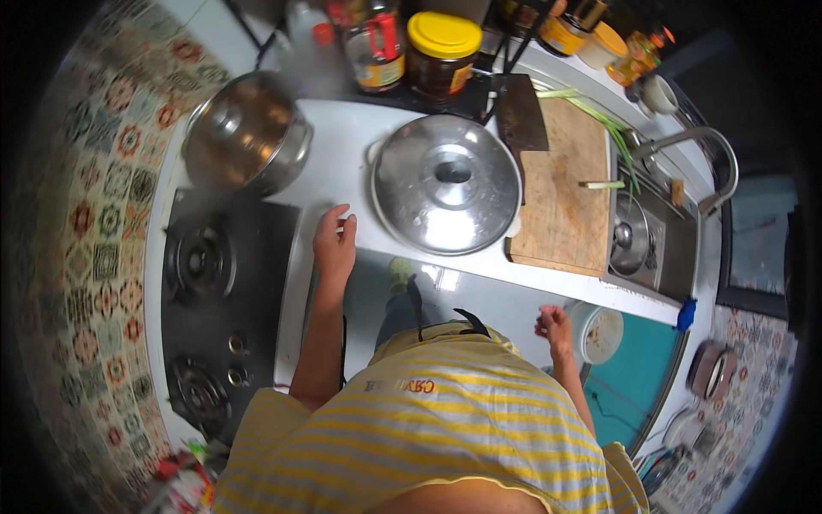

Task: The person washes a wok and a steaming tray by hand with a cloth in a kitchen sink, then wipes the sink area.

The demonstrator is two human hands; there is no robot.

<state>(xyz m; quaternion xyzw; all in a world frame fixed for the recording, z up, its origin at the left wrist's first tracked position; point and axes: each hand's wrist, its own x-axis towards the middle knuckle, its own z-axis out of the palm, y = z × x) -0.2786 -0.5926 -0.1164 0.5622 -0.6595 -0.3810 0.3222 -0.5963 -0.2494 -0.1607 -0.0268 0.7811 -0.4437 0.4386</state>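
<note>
My left hand [335, 243] hangs over the front edge of the white countertop [331, 154], its fingers bent and nothing in them. It lies between the black gas hob [260, 257] and a large pot with a shiny metal lid [443, 221]. Farther back on the left stands a big stainless steel pot [241, 138]. My right hand [555, 331] is low on the right, empty, with loosely curled fingers. Right beside it is a round whitish bin [602, 337] with scraps inside. A wooden cutting board [559, 212] lies on the counter to the right of the lidded pot.
A cleaver [521, 115] rests at the board's back left corner. Spring onions [594, 115] trail towards the sink [671, 263], which holds a metal bowl [628, 241] under a curved faucet [732, 160]. A yellow-lidded jar [443, 54] and bottles [376, 54] stand at the back.
</note>
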